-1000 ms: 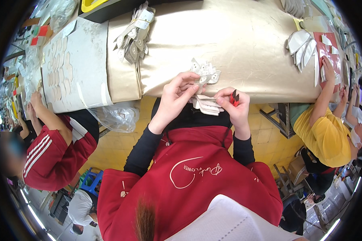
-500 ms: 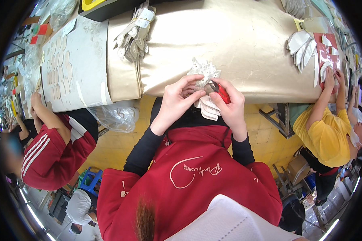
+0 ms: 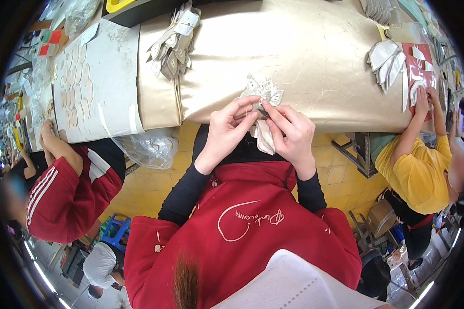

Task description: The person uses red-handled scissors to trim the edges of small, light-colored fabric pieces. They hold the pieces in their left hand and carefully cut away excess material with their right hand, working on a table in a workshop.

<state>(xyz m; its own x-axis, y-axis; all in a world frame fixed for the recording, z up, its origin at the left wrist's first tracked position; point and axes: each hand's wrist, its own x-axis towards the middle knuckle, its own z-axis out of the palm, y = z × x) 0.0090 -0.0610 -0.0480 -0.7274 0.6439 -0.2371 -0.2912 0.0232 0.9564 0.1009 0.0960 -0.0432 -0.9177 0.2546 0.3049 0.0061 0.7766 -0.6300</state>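
Observation:
Over the front edge of the table, my left hand is closed round a bundle of pale grey fabric pieces. Their upper ends are pointed and show small dark holes; their white lower ends hang below my fingers. My right hand is closed against the same bundle, thumb and forefinger meeting near my left fingertips. A dark tip of the snips shows between the hands; the rest of the snips is hidden behind my right hand.
A gold sheet covers the table. Another tied bundle of grey pieces lies at the back left, by a grey board with cut pieces. White pieces lie at the right. Co-workers sit on both sides; a plastic bag hangs at left.
My right hand has turned and closed in toward the bundle, covering the red handles of the snips. The white lower ends have drawn together. My left hand has hardly moved.

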